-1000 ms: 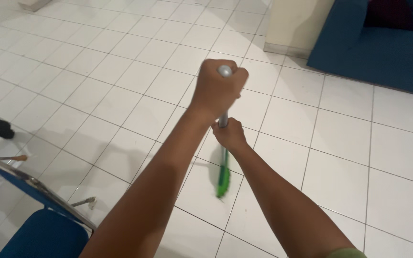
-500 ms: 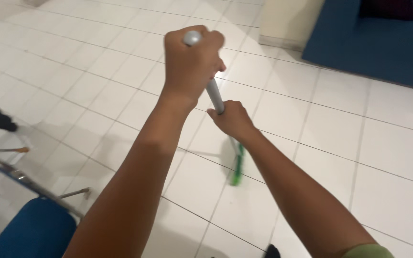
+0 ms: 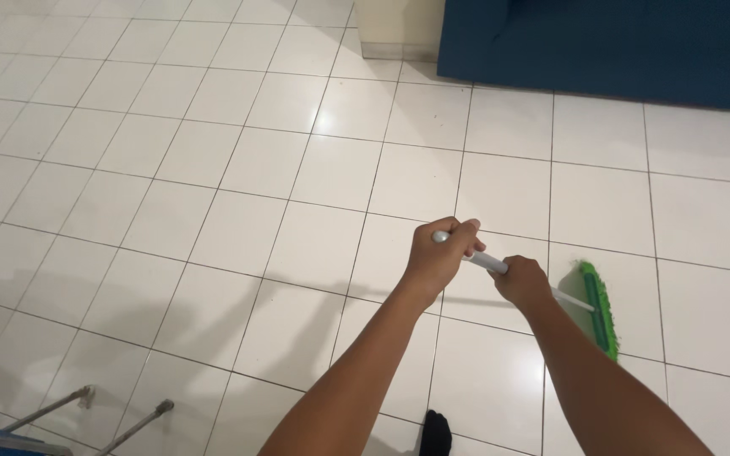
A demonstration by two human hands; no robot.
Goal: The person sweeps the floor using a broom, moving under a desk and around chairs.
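Running from left to right across the view, the mop [image 3: 551, 291] lies with its long axis at a shallow slant: the capped handle end sits up at the left hand [image 3: 443, 253], and the shaft descends toward the green mop head [image 3: 599, 308] on the white tiled floor [image 3: 213, 194]. The head's own long axis stands crosswise to the shaft, pointing roughly away from the person and back toward them.

Count: one mop, one mop head, two hands, two metal chair legs [image 3: 86, 414] at the lower left, one dark foot [image 3: 438, 432] at the bottom edge, one blue sofa [image 3: 618, 42] at the top right.

Appearance: the shaft is a slim grey metal tube with a rounded grey cap; past the right hand it narrows to a pale rod. The head is a flat, narrow pad with a fringed bright-green edge.

Grip: the left hand is closed in a fist around the top of the shaft, just below the cap. The right hand [image 3: 521, 281] is closed around the shaft lower down, near the left hand but not touching it. Both arms are extended forward.

Location: the mop head rests on a floor tile to the right of the hands, well apart from the sofa.
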